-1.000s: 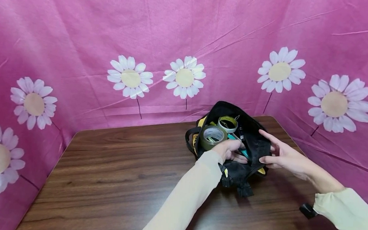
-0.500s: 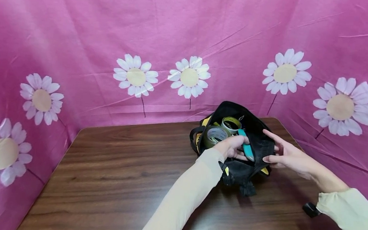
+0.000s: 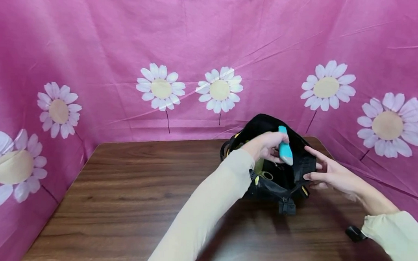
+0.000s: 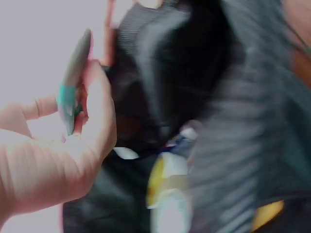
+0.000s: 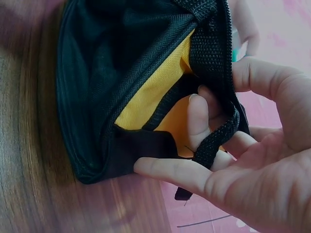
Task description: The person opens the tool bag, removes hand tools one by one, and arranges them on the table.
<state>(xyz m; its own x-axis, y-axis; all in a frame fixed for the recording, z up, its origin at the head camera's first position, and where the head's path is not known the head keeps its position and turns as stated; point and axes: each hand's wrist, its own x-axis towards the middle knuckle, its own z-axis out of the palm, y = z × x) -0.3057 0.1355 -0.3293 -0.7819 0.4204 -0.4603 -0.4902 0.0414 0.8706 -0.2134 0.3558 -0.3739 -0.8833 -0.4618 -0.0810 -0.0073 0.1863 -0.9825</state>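
Observation:
A black tool bag (image 3: pixel 264 122) with yellow panels sits unzipped toward the right of the table. Above its mouth my left hand (image 3: pixel 269 146) pinches a slim teal and grey tool (image 3: pixel 285 147), shaped like a utility knife, between thumb and fingers. In the left wrist view the tool (image 4: pixel 74 77) has a dark tapered end pointing up. My right hand (image 3: pixel 329 174) holds the bag's right side, keeping its rim pulled outward. Up close in the right wrist view, its fingers go through a black webbing loop (image 5: pixel 221 138) beside a yellow inner panel (image 5: pixel 155 82).
The bag leans toward the back right of the brown wooden table (image 3: pixel 138 190). Inside it an olive tape roll (image 3: pixel 259 165) shows partly, mostly hidden by my left hand. A pink flowered cloth (image 3: pixel 110 42) hangs behind and at both sides. A black buckle strap (image 3: pixel 287 206) hangs at the bag's front.
My left hand has taken hold of the teal and grey tool inside the bag and lifted it up to the bag's mouth. My right hand stays on the bag's side.

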